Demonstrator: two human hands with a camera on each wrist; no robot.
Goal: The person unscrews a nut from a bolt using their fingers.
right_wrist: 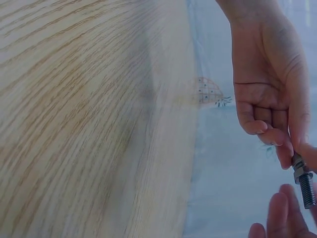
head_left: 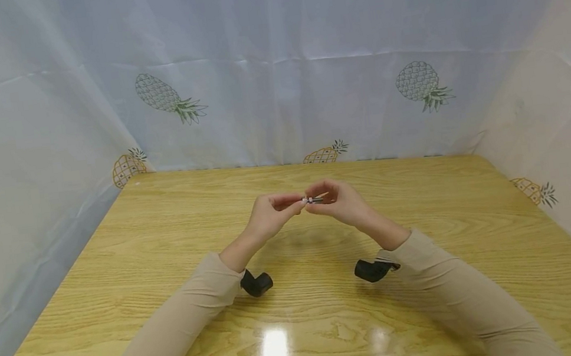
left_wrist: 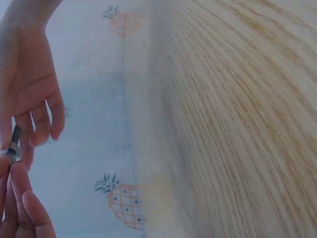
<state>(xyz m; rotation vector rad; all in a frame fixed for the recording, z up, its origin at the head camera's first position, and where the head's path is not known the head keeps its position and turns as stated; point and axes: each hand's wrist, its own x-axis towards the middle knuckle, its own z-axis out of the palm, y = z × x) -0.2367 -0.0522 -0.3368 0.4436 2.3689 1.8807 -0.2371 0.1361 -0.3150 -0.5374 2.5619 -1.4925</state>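
Note:
A small metal bolt with a threaded shank and a hex nut is held between both hands above the table. Thumb and fingertips of my left hand pinch its left end. My right hand curls about the bolt from the other side, its thumb and fingertips right at the nut, while the bare threads point in toward its palm. In the right wrist view the right thumb overlaps the nut's edge. The left wrist view has the bolt near its left border, partly covered by fingers.
The hands are over a wood-grain table. Pale curtains printed with pineapples stand behind it and at both sides. Black wrist attachments stick out from the beige sleeves. Light glares off the table's near part.

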